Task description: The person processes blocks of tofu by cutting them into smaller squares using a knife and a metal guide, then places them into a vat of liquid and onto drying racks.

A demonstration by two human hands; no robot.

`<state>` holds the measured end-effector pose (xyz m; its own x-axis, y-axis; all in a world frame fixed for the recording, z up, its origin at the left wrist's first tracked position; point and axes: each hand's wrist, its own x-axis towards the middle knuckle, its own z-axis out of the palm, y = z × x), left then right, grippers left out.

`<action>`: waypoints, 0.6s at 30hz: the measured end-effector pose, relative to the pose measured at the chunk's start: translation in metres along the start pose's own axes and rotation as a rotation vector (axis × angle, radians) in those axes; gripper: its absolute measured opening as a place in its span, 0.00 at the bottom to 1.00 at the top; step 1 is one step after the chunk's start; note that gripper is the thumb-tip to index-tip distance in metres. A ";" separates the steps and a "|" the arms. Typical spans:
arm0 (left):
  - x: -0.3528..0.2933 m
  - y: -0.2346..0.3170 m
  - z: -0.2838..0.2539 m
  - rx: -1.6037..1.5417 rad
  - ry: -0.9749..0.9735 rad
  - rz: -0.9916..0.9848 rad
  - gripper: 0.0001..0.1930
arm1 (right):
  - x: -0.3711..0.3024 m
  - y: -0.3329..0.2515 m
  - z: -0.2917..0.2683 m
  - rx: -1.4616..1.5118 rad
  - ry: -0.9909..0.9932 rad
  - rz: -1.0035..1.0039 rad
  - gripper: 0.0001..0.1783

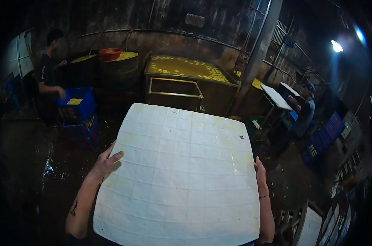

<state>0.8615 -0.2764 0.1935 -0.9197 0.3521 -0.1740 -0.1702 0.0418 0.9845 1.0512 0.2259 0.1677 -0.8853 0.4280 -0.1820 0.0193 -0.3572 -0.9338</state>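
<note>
A large, wet white square slab point(181, 176) with a grid of faint lines fills the space in front of me. Yellowish stains and a few dark specks mark its surface. Its left edge is in the grip of my left hand point(105, 165), with the thumb lying on top and the other fingers hidden beneath. On the opposite edge, my right hand point(260, 172) is closed round the side, mostly concealed by the slab. Whether it is a bare board or something laid on one cannot be told.
Yellow pieces float in a rectangular vat point(173, 69) ahead. At left, a person point(48, 74) reaches into a blue crate point(81, 98), near a red basin point(110, 54). Another person point(305, 108) stands right, beside white boards point(276, 97). Stacked blue crates point(323, 139) lean beyond; wet floor surrounds me.
</note>
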 end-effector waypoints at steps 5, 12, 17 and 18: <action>0.157 0.009 0.000 0.002 0.062 0.009 0.41 | 0.187 -0.019 0.022 -0.095 -0.015 0.006 0.37; 0.370 0.033 0.021 -0.022 0.071 0.008 0.42 | 0.420 -0.046 0.018 -0.084 0.062 -0.003 0.34; 0.510 0.039 0.036 -0.034 0.117 0.011 0.41 | 0.584 -0.059 0.046 -0.052 -0.073 0.056 0.32; 0.537 0.036 0.039 -0.032 0.123 0.003 0.41 | 0.618 -0.058 0.047 -0.067 -0.094 0.075 0.31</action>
<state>0.3750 -0.0496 0.1361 -0.9565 0.2344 -0.1739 -0.1765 0.0100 0.9843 0.4809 0.4725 0.1234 -0.9198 0.3212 -0.2253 0.1152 -0.3279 -0.9377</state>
